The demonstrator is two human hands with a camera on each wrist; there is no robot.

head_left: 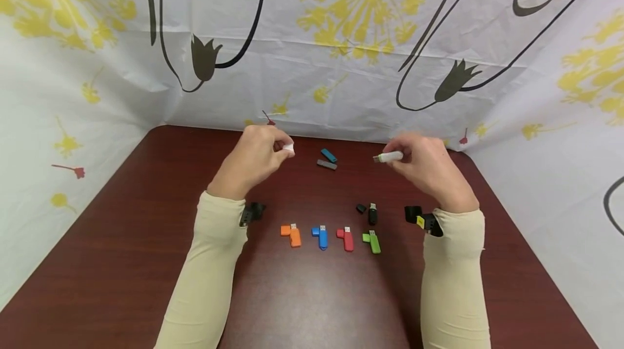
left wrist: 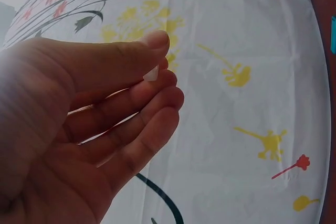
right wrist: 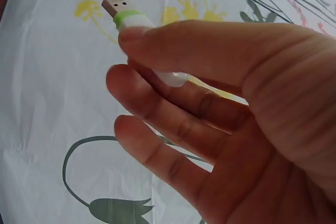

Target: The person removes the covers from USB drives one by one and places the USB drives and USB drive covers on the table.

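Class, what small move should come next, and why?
Probably lower the white USB stick to the table: the right hand holds it uncapped, the left hand pinches a small white piece, apparently its cap, and the green stick lies open beside the green cap.

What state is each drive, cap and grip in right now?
Left grip: pinching white cap
Right grip: pinching white drive
White cap: off
White drive: uncapped
Orange drive: uncapped, orange cap beside
Blue drive: uncapped, blue cap beside
Red drive: uncapped, red cap beside
Green drive: uncapped, green cap beside
Black drive: uncapped, black cap beside
Teal drive: plug hidden
Grey drive: plug hidden
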